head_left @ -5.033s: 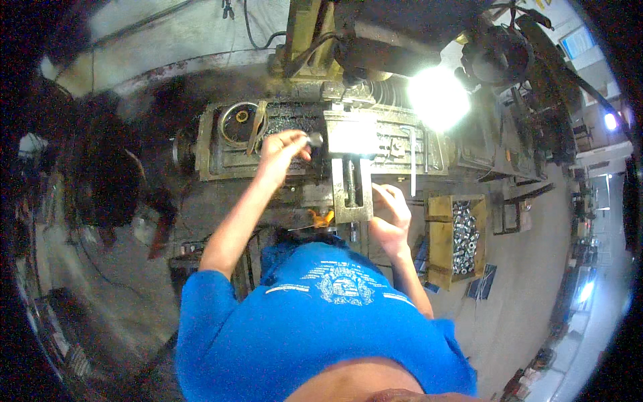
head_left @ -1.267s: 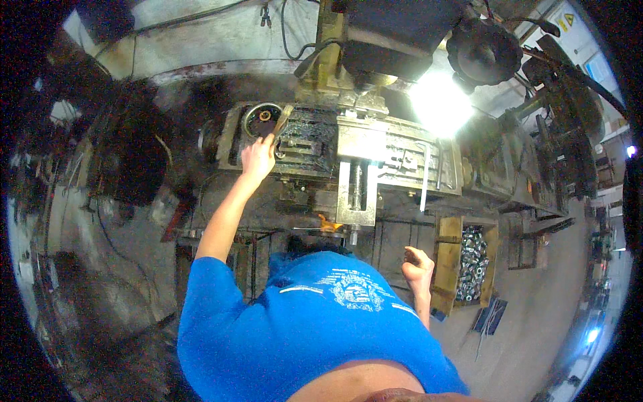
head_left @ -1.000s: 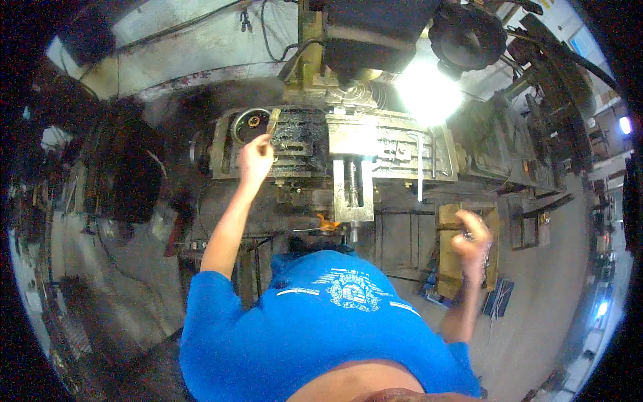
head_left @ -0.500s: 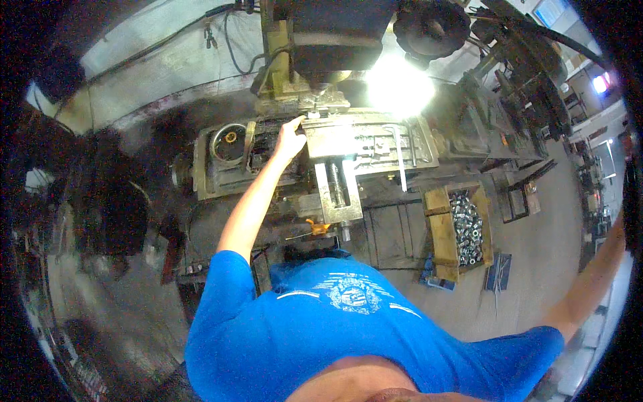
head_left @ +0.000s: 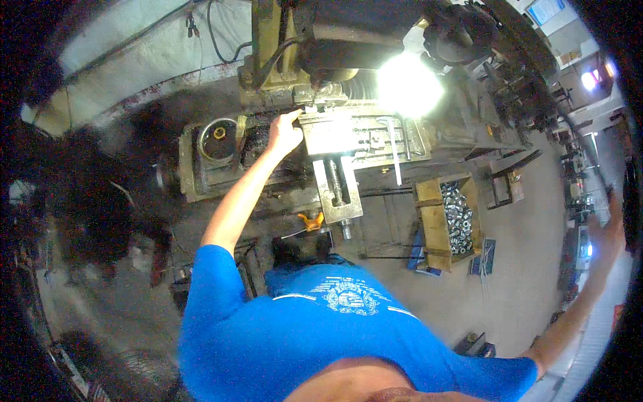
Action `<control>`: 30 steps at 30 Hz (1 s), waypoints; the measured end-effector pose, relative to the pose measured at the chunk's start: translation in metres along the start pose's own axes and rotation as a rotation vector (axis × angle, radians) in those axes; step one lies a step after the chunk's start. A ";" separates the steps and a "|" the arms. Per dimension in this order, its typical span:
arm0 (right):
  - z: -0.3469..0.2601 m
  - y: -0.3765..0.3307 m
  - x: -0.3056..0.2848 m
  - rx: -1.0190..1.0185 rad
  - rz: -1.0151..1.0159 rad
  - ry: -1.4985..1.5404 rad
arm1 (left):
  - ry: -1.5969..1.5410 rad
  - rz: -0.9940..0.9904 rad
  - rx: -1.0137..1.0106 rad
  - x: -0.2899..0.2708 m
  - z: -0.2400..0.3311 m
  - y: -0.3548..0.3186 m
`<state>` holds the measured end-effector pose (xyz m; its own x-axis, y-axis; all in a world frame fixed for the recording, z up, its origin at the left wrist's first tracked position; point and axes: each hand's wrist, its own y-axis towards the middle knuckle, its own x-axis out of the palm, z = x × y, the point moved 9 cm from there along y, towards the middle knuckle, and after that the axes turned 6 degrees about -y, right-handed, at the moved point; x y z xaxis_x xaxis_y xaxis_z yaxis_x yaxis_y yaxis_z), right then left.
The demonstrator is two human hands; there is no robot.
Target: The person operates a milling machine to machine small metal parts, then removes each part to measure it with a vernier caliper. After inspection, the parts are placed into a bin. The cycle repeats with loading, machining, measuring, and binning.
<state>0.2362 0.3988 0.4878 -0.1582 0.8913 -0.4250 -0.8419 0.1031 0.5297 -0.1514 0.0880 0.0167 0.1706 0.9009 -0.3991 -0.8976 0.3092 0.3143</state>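
Note:
My left hand (head_left: pixel 285 137) is at the left side of a metal machine vise (head_left: pixel 327 139) on the machine table. Its fingers are curled, with fingertips against the jaw end; whatever small thing they pinch is too small to make out. My right hand (head_left: pixel 607 231) is raised at the far right rim, slightly blurred, with fingers apart and nothing seen in it. The vise's screw (head_left: pixel 335 184) points toward me. Right of the vise, a caliper-like metal tool (head_left: pixel 395 151) lies across the table edge.
A wooden box (head_left: pixel 438 258) of shiny metal nuts (head_left: pixel 458 218) stands at right. A round metal ring or dish (head_left: pixel 218 139) lies on the table's left end. An orange-handled tool (head_left: pixel 311 222) sits below the vise. A bright lamp (head_left: pixel 410 84) shines above.
My right hand has come away from the dark right rim and now shows with its fingers apart. The left hand stays at the vise. The whole view has shifted slightly.

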 end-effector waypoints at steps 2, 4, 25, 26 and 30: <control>0.008 -0.054 0.040 0.036 -0.188 0.098 | -0.003 0.009 0.046 0.009 -0.003 0.001; -0.055 -0.084 0.026 -0.075 -0.026 0.317 | 0.040 0.034 0.038 0.003 0.000 0.001; -0.148 -0.102 0.109 0.132 -0.729 1.440 | 0.106 0.024 -0.013 0.000 -0.001 0.005; -0.153 -0.104 0.114 0.171 -0.773 1.492 | 0.117 0.016 -0.028 -0.003 -0.006 0.004; -0.174 -0.119 0.131 0.180 -0.712 1.468 | 0.105 -0.003 -0.031 0.005 -0.005 0.008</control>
<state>0.2259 0.4264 0.2411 -0.2017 -0.5017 -0.8412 -0.9043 0.4252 -0.0368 -0.1603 0.0937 0.0126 0.1310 0.8625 -0.4888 -0.9096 0.3006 0.2868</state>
